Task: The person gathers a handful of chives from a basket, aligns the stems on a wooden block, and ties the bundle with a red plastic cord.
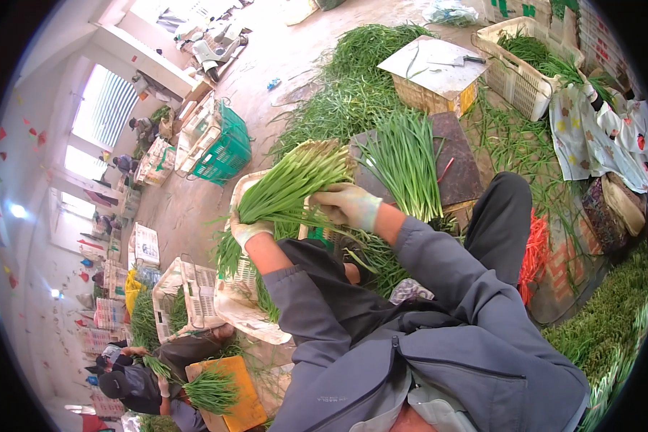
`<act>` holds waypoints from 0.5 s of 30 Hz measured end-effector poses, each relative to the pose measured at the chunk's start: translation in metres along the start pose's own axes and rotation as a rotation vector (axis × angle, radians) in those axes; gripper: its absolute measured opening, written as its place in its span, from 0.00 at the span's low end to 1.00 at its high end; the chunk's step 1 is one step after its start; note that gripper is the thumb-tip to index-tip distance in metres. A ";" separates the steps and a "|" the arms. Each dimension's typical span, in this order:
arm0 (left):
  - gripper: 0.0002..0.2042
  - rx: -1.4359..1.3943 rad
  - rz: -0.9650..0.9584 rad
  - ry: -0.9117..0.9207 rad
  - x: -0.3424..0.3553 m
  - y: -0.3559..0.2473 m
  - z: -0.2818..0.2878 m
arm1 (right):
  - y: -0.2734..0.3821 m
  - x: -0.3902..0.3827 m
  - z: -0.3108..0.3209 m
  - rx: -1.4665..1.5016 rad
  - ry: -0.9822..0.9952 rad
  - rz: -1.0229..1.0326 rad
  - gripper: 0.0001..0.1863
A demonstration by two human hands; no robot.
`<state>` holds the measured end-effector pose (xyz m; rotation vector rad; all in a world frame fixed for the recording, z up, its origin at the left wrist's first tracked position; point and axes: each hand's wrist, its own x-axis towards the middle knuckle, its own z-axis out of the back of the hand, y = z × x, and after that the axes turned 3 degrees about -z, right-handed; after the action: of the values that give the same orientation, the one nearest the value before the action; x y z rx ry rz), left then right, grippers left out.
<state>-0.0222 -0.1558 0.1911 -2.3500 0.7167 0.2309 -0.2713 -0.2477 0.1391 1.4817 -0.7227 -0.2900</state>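
Observation:
A thick bunch of green chives, browner toward its upper right end, is held slanting above a cream plastic crate. My gloved left hand is closed around its lower left end. At the right side of the bunch is my gloved right hand, its fingers bent and pressed together on some of the stalks. Loose stalks hang below that hand. A second, neatly aligned bunch of chives lies on a dark board just beyond my right hand.
A large heap of loose chives spreads beyond the board, beside a white-topped box with a knife. Red ties lie right of my knee. A green crate stands at left. A co-worker handles stalks at lower left.

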 end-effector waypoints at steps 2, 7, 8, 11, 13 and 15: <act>0.24 0.009 -0.048 0.011 0.015 -0.023 0.013 | -0.004 -0.020 0.015 -0.208 0.032 0.535 0.10; 0.26 0.032 -0.105 -0.016 0.040 -0.055 0.050 | 0.063 -0.071 0.071 0.032 0.690 -0.319 0.20; 0.26 0.047 -0.129 0.088 0.042 -0.058 0.054 | 0.063 -0.069 0.068 -0.137 0.773 -0.261 0.24; 0.23 0.050 -0.165 0.269 0.044 -0.052 0.055 | 0.029 -0.062 0.082 -0.590 0.506 -0.128 0.29; 0.22 -0.227 -0.131 0.647 0.047 -0.055 0.056 | 0.006 -0.045 0.090 -0.531 0.150 -0.040 0.24; 0.24 -0.577 0.106 0.819 0.011 -0.026 0.035 | 0.016 -0.041 0.094 -0.424 0.058 -0.202 0.18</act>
<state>0.0017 -0.1218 0.1745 -2.9603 1.2865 -0.6013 -0.3630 -0.2965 0.1374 1.1521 -0.4307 -0.5186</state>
